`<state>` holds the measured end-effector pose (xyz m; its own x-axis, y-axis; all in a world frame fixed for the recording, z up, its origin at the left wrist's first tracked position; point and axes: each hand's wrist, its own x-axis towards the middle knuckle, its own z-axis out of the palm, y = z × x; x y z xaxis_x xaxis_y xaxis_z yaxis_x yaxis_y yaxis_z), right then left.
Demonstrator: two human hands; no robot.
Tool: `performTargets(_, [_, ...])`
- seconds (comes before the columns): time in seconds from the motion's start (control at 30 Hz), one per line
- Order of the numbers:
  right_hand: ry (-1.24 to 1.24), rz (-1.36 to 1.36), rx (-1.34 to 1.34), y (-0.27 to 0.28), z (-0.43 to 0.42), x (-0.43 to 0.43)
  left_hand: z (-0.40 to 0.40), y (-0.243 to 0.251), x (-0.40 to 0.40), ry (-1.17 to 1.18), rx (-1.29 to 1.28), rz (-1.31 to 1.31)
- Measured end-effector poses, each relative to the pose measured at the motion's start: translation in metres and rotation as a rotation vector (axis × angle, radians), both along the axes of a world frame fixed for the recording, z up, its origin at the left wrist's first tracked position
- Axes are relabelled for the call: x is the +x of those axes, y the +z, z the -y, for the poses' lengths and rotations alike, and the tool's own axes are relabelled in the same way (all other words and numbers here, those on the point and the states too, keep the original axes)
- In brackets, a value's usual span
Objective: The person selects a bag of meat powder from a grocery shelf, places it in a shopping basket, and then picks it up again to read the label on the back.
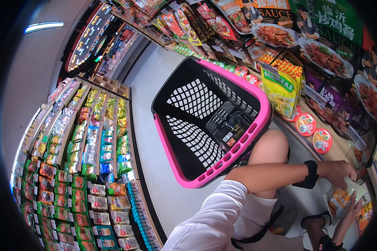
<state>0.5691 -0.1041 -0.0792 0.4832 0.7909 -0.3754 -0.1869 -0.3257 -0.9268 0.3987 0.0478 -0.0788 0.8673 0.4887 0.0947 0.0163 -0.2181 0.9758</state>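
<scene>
At the lower right, my left hand (336, 174), with a black watch on its wrist, grips the top edge of a food pouch (338, 200). My right hand (352, 207) holds the same pouch from its other side. The pouch is pale and clear, with an orange printed patch and food pictured or visible in it. Beyond my bent knee stands a black shopping basket (191, 141) with a pink rim, on the floor. A dark plastic-wrapped package (231, 124) with a barcode label lies inside it.
Sauce pouches (326, 37) hang on hooks along the right-hand shelf, with a yellow pouch (279, 91) jutting out beside the basket. Round red-lidded tubs (305, 124) line the shelf's low ledge. Across the grey floor (147, 109), a long display shelf (81, 175) holds many packaged foods.
</scene>
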Motion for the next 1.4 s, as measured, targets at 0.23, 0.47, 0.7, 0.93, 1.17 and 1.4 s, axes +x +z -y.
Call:
performTargets(0.23, [-0.025, -0.017, 0.015, -0.002, 0.002, -0.001, -0.005, 0.024, -0.005, -0.038, -0.042, -0.128])
performTargets(0.47, [0.016, 0.018, 0.021, -0.006, 0.007, 0.003, 0.008, 0.008, 0.003, 0.013, -0.107, -0.012])
performTargets(0.7, [-0.001, 0.063, 0.042, 0.015, 0.01, -0.012, 0.002, 0.029, -0.011, -0.109, -0.124, -0.061])
performTargets(0.93, [0.056, 0.051, 0.016, 0.03, -0.004, -0.022, -0.01, 0.021, -0.006, -0.168, -0.163, -0.192])
performTargets(1.17, [0.088, -0.068, 0.071, 0.024, -0.008, -0.019, -0.006, 0.037, -0.005, -0.15, -0.211, -0.505])
performTargets(1.4, [0.048, -0.07, 0.098, 0.032, -0.008, -0.022, -0.004, 0.044, 0.0, -0.119, -0.293, -0.569])
